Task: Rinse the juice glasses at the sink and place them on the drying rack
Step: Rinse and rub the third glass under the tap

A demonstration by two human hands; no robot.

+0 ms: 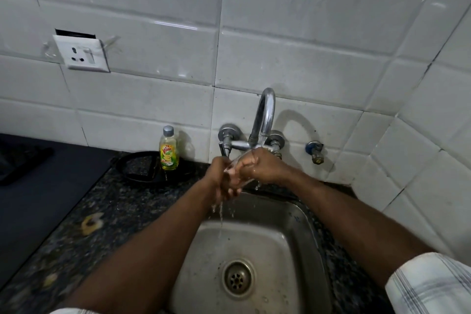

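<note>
Under the tap [263, 115]: left hand [224, 181] and right hand [257, 167], fingers curled tight round one clear juice glass [235, 169], water dripping into the sink [288, 250].

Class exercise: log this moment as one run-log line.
stage: rinsing | left hand + right hand: both gripping glass | tap: running | sink: water draining

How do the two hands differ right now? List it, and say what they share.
The left hand sits lower and nearer the camera, wrapped round the bottom of the juice glass; the right hand sits higher, close under the tap, gripping the glass's upper end. Water streams off the left hand into the sink; only small drips fall beside the right hand. Both are wet and hold the same glass.
</note>
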